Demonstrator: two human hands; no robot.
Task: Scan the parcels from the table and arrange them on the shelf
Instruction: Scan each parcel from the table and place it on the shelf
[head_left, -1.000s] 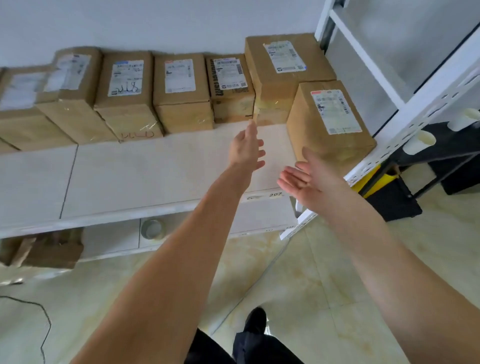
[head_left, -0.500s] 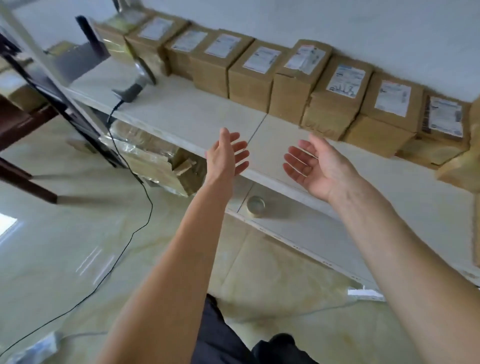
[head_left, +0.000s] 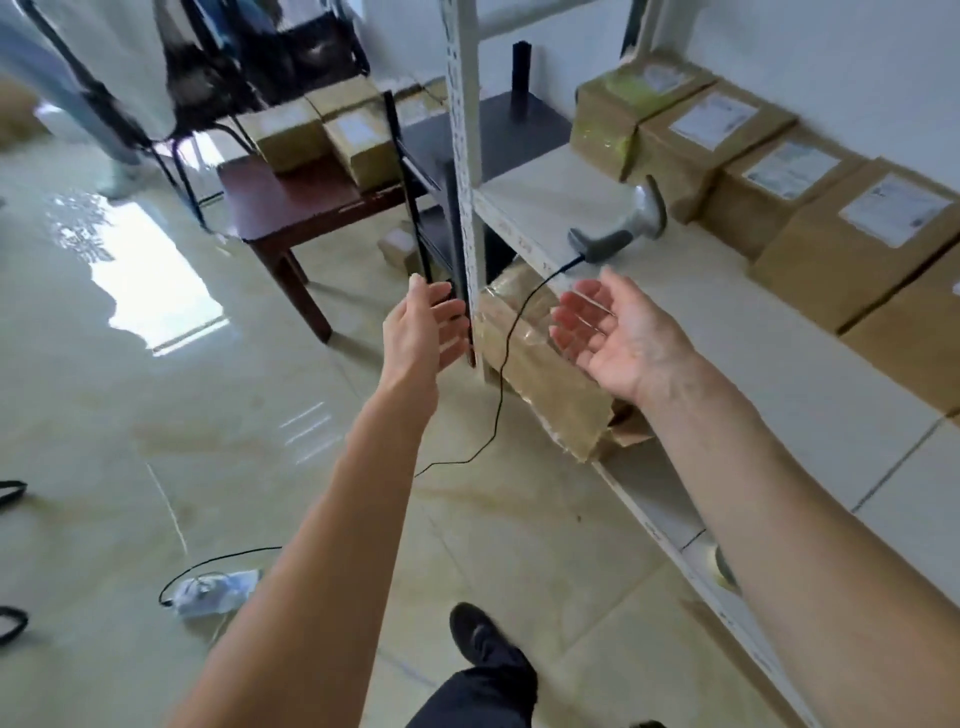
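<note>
Both hands empty, held out between shelf and tabletop.

I see my left hand (head_left: 423, 332) and right hand (head_left: 618, 332) with fingers released, palms facing. Parcels (head_left: 332, 135) wait on the tabletop (head_left: 291, 200); shelved parcels (head_left: 857, 234) line the shelf (head_left: 727, 332) behind the scanner (head_left: 623, 228).

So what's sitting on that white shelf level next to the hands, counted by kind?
Cardboard parcels: 5 (the nearest is cut off by the picture's edge)
Barcode scanner: 1
Total: 6
</note>
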